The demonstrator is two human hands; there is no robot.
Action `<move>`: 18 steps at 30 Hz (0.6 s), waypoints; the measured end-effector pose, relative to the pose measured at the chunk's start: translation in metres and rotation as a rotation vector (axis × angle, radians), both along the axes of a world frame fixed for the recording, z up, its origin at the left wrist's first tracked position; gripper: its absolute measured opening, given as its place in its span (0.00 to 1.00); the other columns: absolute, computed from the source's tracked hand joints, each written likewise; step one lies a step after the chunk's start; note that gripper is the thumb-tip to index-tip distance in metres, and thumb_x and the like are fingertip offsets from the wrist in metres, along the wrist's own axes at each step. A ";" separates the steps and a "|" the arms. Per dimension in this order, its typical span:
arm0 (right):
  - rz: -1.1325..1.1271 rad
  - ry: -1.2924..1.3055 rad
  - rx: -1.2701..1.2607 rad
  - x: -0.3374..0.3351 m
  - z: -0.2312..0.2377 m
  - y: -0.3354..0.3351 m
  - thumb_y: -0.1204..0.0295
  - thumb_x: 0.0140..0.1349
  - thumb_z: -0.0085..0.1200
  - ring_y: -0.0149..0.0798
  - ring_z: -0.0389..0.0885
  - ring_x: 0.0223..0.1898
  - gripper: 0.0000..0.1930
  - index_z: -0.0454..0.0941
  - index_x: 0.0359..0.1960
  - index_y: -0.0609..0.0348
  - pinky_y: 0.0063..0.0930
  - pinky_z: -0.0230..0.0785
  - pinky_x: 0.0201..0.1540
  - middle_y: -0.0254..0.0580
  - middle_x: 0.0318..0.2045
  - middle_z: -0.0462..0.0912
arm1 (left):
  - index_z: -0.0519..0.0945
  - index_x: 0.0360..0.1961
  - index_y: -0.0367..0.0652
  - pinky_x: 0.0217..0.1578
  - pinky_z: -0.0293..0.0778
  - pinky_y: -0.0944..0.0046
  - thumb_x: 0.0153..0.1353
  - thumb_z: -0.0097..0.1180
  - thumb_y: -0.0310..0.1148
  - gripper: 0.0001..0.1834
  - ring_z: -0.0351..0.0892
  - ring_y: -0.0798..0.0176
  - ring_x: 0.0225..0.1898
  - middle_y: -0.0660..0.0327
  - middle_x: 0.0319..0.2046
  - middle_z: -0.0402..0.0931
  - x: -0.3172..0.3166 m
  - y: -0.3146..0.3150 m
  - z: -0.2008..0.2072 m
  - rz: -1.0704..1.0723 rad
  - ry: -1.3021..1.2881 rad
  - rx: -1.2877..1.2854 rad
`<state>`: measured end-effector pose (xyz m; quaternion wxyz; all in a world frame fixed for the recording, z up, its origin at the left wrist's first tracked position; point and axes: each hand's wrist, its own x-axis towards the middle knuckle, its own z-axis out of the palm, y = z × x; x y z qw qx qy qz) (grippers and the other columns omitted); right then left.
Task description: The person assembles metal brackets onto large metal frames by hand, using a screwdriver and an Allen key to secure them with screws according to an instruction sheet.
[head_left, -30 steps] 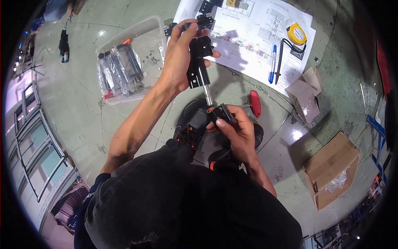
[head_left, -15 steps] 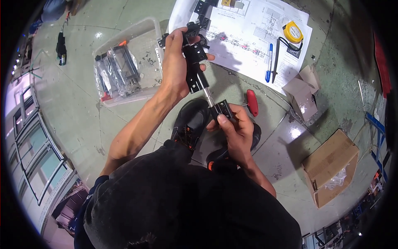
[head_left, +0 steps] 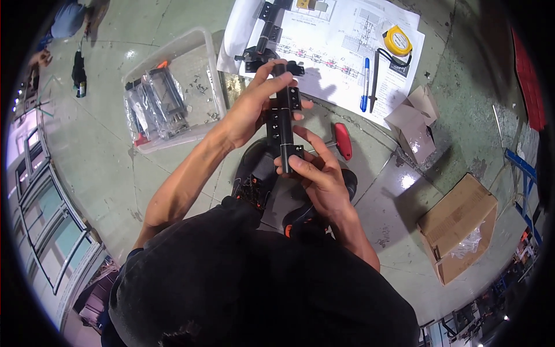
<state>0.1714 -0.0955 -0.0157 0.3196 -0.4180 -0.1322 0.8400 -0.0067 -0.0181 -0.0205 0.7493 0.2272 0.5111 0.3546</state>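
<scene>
A long black hinge-like assembly (head_left: 281,118) with a round barrel and short plates with screw holes runs between my hands over my shoes. Wrapped about its upper part is my left hand (head_left: 252,110), the thumb lying along the barrel. My right hand (head_left: 325,176) grips the lower end between thumb and fingers, with the index finger raised beside it. The barrel sections meet closely, and no silver shaft shows between them. More black brackets (head_left: 260,56) lie beyond my left hand, at the edge of the paper. A red-handled tool (head_left: 343,141) lies on the floor past my right hand.
Printed drawings (head_left: 324,87) carry a yellow tape measure (head_left: 397,41), a blue pen (head_left: 365,85) and a black cable tie (head_left: 374,81). At left, a clear plastic bin (head_left: 211,69) holds bagged parts and small hardware. Cardboard boxes (head_left: 459,222) stand at right.
The lower barrel section has come up against the upper part, covering the silver shaft. The assembly has turned more upright in view, and my right hand has shifted left.
</scene>
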 end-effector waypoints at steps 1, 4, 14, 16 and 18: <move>0.025 0.035 0.007 0.002 0.004 0.003 0.73 0.63 0.56 0.37 0.82 0.39 0.30 0.58 0.66 0.61 0.29 0.72 0.46 0.51 0.39 0.82 | 0.53 0.67 0.48 0.44 0.80 0.61 0.64 0.52 0.52 0.37 0.81 0.53 0.48 0.53 0.51 0.68 -0.001 0.001 0.001 -0.074 -0.003 0.028; 0.004 0.087 -0.012 0.007 0.017 0.011 0.72 0.63 0.56 0.38 0.82 0.39 0.32 0.55 0.67 0.59 0.28 0.72 0.45 0.52 0.39 0.82 | 0.50 0.68 0.44 0.52 0.75 0.55 0.58 0.60 0.52 0.46 0.81 0.53 0.45 0.50 0.51 0.70 -0.008 0.007 -0.003 -0.219 -0.016 0.036; -0.234 -0.093 0.148 0.006 0.015 0.043 0.71 0.70 0.47 0.34 0.81 0.38 0.15 0.73 0.55 0.62 0.24 0.74 0.42 0.43 0.43 0.81 | 0.46 0.69 0.35 0.53 0.73 0.53 0.52 0.63 0.60 0.58 0.72 0.56 0.53 0.48 0.59 0.63 0.008 0.044 -0.045 -0.493 -0.140 0.046; -0.239 -0.089 0.101 0.007 0.008 0.052 0.70 0.70 0.48 0.33 0.80 0.39 0.16 0.72 0.56 0.63 0.26 0.73 0.44 0.41 0.41 0.81 | 0.47 0.69 0.35 0.54 0.73 0.52 0.54 0.55 0.67 0.57 0.72 0.56 0.53 0.48 0.60 0.61 0.013 0.052 -0.054 -0.501 -0.154 -0.056; -0.226 -0.098 0.094 0.008 0.000 0.055 0.70 0.69 0.48 0.33 0.80 0.39 0.16 0.73 0.56 0.63 0.26 0.73 0.45 0.40 0.41 0.81 | 0.44 0.71 0.41 0.53 0.71 0.56 0.57 0.50 0.68 0.54 0.72 0.57 0.53 0.50 0.60 0.63 0.017 0.045 -0.064 -0.465 -0.117 -0.021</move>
